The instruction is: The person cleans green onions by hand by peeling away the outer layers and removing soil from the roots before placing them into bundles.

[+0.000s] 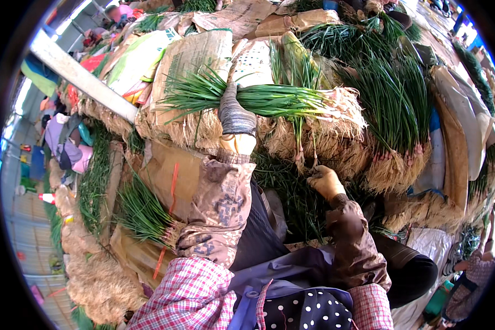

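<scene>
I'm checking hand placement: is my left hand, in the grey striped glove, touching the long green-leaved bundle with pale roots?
Touching. The head view shows the left hand closed around the bundle, with greenery emerging on both sides.

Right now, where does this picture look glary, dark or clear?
Head view: daylight glares white near both side rims; black fills the corners around the warped image; the white beam is brightly lit; the green-onion bundle in the left hand looks fairly clear.
</scene>
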A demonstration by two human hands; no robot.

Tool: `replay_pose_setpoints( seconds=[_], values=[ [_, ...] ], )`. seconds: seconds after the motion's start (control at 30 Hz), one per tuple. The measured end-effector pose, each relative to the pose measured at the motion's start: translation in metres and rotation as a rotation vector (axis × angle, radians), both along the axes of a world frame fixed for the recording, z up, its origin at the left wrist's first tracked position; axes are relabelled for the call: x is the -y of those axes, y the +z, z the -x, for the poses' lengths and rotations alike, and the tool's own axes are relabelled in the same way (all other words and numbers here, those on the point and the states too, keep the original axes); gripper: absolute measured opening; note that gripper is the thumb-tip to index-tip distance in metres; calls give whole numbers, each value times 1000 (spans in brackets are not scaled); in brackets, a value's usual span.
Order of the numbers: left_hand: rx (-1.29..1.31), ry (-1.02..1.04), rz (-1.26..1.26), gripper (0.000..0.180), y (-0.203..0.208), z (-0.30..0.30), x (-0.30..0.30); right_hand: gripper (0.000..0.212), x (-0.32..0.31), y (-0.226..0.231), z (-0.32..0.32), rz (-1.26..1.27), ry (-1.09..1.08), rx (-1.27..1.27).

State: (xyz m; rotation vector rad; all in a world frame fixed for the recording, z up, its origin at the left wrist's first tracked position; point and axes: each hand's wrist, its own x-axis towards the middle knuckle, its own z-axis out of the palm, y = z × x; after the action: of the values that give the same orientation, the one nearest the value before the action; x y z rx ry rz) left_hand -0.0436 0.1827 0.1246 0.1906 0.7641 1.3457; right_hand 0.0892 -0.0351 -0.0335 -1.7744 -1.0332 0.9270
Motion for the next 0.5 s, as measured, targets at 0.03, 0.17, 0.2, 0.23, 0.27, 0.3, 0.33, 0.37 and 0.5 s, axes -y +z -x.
replay_pose_setpoints(
  seconds=[0.03, 0.17, 0.2, 0.23, 0.27, 0.3, 0.33, 0.37, 0.5],
  values=[
    [17, -26, 3, 11, 0, -7, 3, 22, 3, -12, -4, -69, -20, -60],
    [37, -34, 14, 12, -9, 10, -5, 37, -35, 92, 30, -385, -340, -427],
    [61, -60, 23, 12, -16, 8, -10, 36, -46, 104, 28, -414, -404, -481],
    [44, -86, 20, 12, -25, 10, -14, 37, -53, 131, 29, -283, -354, -512],
    [32, -123, 16, 13, -32, 6, -17, 30, -64, 132, 25, -245, -307, -606],
    [24, -166, 9, 13, -32, -2, -18, 27, -71, 132, 21, -293, -245, -575],
    [63, -198, 14, 15, -32, -8, -16, 24, -77, 125, 16, -339, -181, -543],
    [73, -222, 20, 16, -31, -9, -14, 24, -82, 118, 19, -468, -155, -367],
    [59, -217, 70, 16, -26, 2, -14, 23, -68, 108, 28, -414, -321, -650]
  ],
)
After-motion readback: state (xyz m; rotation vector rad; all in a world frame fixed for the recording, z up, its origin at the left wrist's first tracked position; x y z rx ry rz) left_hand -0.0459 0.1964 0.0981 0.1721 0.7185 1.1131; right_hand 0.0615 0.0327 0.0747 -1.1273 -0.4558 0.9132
